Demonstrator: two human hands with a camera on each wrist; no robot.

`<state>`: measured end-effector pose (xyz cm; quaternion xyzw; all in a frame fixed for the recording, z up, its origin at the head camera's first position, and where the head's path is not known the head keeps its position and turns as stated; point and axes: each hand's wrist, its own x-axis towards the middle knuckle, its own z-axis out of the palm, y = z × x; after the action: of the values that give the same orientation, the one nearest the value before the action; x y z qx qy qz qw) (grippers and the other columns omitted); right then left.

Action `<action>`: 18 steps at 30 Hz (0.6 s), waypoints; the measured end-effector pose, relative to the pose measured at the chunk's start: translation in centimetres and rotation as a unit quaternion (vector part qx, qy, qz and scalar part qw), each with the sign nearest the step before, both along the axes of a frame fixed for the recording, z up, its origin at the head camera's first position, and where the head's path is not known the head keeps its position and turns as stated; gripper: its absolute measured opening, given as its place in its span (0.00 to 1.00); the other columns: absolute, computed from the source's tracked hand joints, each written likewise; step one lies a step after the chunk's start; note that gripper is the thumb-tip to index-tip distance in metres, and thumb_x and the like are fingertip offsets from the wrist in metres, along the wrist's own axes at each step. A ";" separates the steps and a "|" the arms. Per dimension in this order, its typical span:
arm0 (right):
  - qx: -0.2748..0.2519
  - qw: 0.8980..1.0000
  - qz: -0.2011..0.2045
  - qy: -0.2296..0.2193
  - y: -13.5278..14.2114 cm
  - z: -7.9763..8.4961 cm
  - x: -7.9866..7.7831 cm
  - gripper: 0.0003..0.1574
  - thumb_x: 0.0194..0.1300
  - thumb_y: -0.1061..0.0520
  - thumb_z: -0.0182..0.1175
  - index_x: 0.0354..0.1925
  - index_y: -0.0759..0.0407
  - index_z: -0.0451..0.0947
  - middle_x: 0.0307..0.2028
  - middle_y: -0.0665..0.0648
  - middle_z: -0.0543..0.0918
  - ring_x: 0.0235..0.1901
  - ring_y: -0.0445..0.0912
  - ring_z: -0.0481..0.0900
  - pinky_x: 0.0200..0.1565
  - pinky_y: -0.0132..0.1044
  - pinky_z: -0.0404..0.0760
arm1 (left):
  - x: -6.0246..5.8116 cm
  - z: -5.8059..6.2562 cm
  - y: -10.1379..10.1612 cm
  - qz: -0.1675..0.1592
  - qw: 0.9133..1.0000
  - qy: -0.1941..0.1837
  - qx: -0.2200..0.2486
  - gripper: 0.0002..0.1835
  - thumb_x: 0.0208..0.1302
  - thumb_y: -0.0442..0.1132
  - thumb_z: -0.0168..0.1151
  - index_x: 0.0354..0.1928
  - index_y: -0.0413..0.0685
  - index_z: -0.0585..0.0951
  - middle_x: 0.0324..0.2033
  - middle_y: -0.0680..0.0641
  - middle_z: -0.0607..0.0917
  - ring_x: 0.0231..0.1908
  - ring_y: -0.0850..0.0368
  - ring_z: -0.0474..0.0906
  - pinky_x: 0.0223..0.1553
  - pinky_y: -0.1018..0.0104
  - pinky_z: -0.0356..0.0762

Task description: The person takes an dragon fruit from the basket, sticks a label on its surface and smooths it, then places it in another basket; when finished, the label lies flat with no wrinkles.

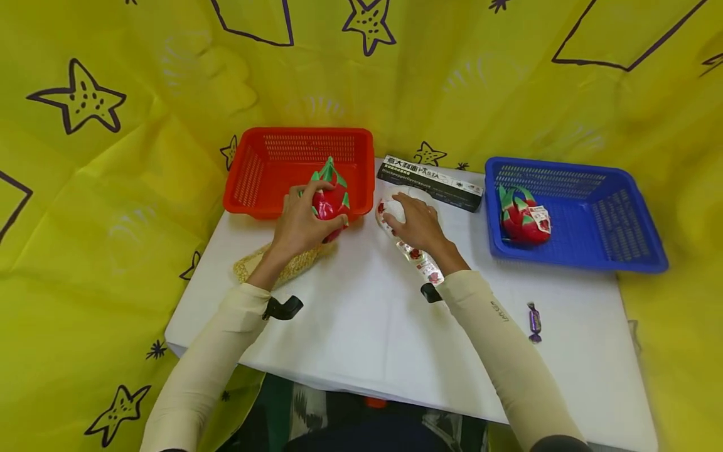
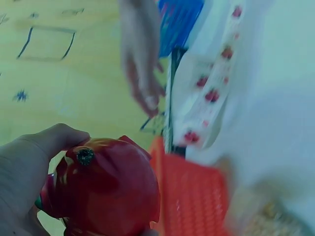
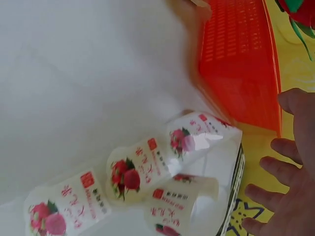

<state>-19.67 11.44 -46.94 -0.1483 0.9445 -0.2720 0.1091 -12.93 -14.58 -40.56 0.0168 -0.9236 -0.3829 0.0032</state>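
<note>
My left hand (image 1: 299,223) grips a red dragon fruit (image 1: 330,204) with green leaf tips, held over the front rim of the red basket (image 1: 243,182). In the left wrist view, its round red end (image 2: 118,187) faces the camera. My right hand (image 1: 420,225) hovers above a roll of stickers (image 1: 415,253), fingers spread and slightly bent. The right wrist view shows nothing in that hand (image 3: 288,172). Below it, the sticker strip (image 3: 133,172), printed with dragon fruits, trails across the white table.
A blue basket (image 1: 576,220) on the right holds another dragon fruit (image 1: 522,223) bearing a sticker. Behind the roll lies a black-and-white pasta box (image 1: 430,182). A yellow grainy-textured item (image 1: 294,267) lies under my left wrist. A purple-wrapped candy (image 1: 534,322) rests at the right.
</note>
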 end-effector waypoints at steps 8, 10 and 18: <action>0.013 1.000 -0.010 -0.001 3.0 0.2 0.3 0.42 0.80 0.40 0.54 0.80 0.60 0.62 0.80 0.65 0.62 0.79 0.66 0.58 0.77 0.68 0.50 | 2.5 -2.4 3.5 -0.064 0.998 -0.007 0.025 0.35 0.60 0.51 0.78 0.68 0.61 0.74 0.69 0.36 0.68 0.66 0.39 0.67 0.49 0.43 0.88; 0.022 1.000 -0.015 0.003 3.6 0.4 0.3 0.40 0.80 0.41 0.54 0.79 0.61 0.63 0.79 0.65 0.65 0.78 0.66 0.59 0.76 0.68 0.51 | 3.2 -2.8 4.3 -0.085 0.996 -0.018 0.029 0.35 0.60 0.51 0.78 0.68 0.61 0.74 0.69 0.36 0.68 0.66 0.39 0.68 0.48 0.44 0.89; 0.067 0.997 -0.002 -0.024 5.6 1.0 0.8 0.27 0.77 0.47 0.59 0.65 0.61 0.80 0.67 0.66 0.80 0.70 0.64 0.72 0.73 0.65 0.63 | 5.3 -5.3 6.8 -0.136 0.988 -0.075 -0.003 0.37 0.58 0.52 0.79 0.69 0.65 0.73 0.71 0.38 0.68 0.67 0.40 0.67 0.50 0.42 0.88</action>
<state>-18.86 17.01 -45.98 -0.1324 0.9579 -0.2118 0.1412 -7.62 -7.78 -45.81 -0.0801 -0.9161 -0.3745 -0.1185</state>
